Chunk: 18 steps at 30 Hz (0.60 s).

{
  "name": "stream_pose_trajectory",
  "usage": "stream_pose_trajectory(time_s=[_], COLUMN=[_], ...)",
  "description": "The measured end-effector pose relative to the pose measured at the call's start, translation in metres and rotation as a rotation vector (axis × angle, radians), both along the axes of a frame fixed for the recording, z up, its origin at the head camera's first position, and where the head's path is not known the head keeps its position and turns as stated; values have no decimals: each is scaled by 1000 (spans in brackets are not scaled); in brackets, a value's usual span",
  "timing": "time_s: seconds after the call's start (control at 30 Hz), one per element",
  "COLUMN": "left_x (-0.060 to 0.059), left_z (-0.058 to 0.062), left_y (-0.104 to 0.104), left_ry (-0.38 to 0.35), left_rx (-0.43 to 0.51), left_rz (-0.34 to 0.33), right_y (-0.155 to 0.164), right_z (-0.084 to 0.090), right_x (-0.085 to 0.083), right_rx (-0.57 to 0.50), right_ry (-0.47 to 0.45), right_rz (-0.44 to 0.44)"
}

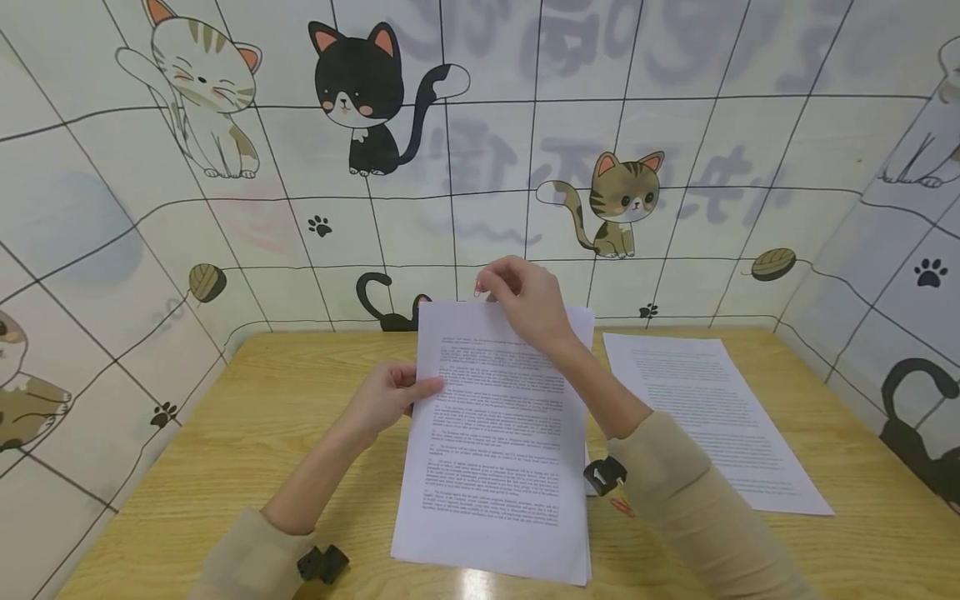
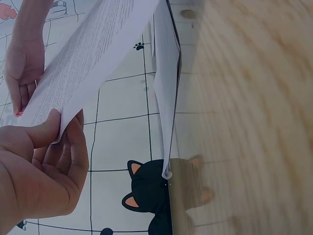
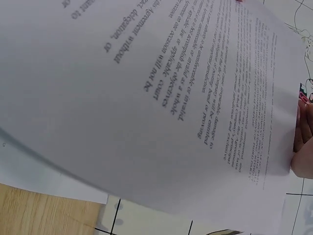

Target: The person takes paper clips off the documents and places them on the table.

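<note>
My left hand (image 1: 393,393) pinches the left edge of a stack of printed sheets (image 1: 495,450), thumb in front and fingers behind. The stack is raised and tilted toward the head camera. At its top edge, my right hand (image 1: 528,302) pinches a small red paper clip (image 1: 477,288) between thumb and fingertips. In the left wrist view the clip (image 2: 19,114) shows as a red spot at the fingertips. The right wrist view shows the fingers (image 3: 304,122) partly hidden behind the paper. Whether the clip touches the sheets, I cannot tell.
Another printed sheet (image 1: 712,425) lies flat at the right of the wooden table (image 1: 225,467). Small red things (image 1: 621,507), perhaps more clips, lie by the right sleeve. A cat-patterned wall covering (image 1: 487,167) stands behind the table.
</note>
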<state>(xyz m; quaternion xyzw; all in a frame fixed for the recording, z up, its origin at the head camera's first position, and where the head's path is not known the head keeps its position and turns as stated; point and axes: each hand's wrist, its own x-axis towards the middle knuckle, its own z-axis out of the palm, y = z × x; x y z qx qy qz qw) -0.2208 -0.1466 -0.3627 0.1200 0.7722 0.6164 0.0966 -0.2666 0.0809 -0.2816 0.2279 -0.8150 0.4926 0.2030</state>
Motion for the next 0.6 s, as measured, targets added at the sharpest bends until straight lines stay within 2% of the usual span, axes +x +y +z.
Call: stream_pose_trajectory(time_s=[0.37,0.6], left_x=[-1,-1], left_z=[0,-1], left_y=[-1,-1], left_ry=[-9,-7], left_rx=[-1,-2], left_rz=[18,21], right_y=[15,29], right_z=[3,6], right_x=[0,3], right_rx=[-75,-55], right_ry=[-31,-30], right_rz=[7,26])
